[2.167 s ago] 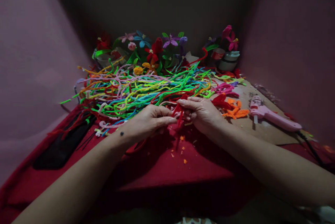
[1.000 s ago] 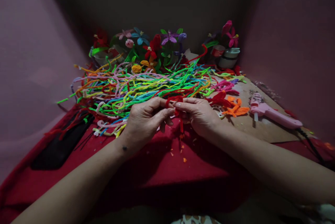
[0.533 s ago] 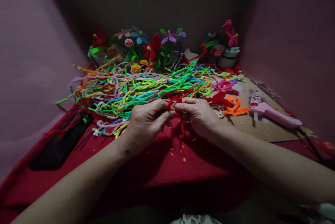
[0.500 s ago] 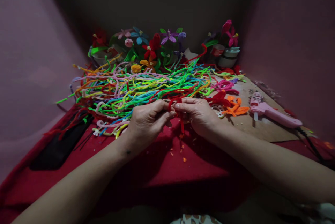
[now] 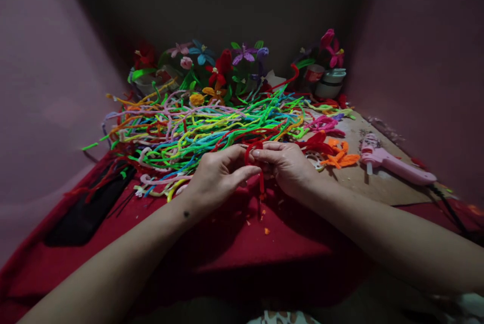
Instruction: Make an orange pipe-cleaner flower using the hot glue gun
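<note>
While the right hand (image 5: 289,167) pinches a red pipe cleaner (image 5: 261,182) above the worktop (image 5: 264,251), the left hand (image 5: 215,175) is beside it, thumb spread from index finger, other fingertips hidden, can't tell if it grips; pipe cleaner is thin, fuzzy, looped at top, straight end hanging down between the hands; back right, lidded jar (image 5: 329,87) next to red-labelled cup (image 5: 313,72); back left, pale tub (image 5: 145,83) under a green leaf (image 5: 143,72); contents hidden; versus half a second ago, left thumb has opened away from the index finger, reaching further toward the right hand.
</note>
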Motion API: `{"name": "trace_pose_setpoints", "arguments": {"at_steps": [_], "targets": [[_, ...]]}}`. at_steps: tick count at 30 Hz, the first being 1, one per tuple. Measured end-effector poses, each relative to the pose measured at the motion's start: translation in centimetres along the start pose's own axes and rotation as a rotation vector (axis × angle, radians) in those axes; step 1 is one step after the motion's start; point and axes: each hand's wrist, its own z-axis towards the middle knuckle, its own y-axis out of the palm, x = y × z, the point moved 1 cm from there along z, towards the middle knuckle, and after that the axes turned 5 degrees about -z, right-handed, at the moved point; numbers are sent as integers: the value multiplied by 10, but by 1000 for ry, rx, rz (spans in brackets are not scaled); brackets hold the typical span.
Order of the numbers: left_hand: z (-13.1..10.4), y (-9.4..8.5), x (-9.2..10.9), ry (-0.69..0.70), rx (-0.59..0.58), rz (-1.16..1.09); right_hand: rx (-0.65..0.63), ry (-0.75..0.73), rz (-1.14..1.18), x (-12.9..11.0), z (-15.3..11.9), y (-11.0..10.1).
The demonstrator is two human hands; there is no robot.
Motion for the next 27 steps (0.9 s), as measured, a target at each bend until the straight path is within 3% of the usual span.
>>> {"name": "trace_pose_setpoints", "arguments": {"at_steps": [2, 4, 13, 19, 24, 27], "targets": [[1, -3, 6, -194, -28, -208, -4, -8, -6, 0, 0, 0], [1, -4, 9, -289, -37, -326, -11, -20, -9, 0, 0, 0], [2, -1, -1, -264, 97, -348, -137, 2, 80, 1, -3, 4], [3, 0, 0, -336, -92, -574, -189, 10, 91, -2, -3, 3], [4, 4, 1, -368, -75, -569, -141, 16, 112, -4, 0, 2], [3, 2, 1, -409, -144, -516, -65, 51, 149, -6, 2, 0]]}}
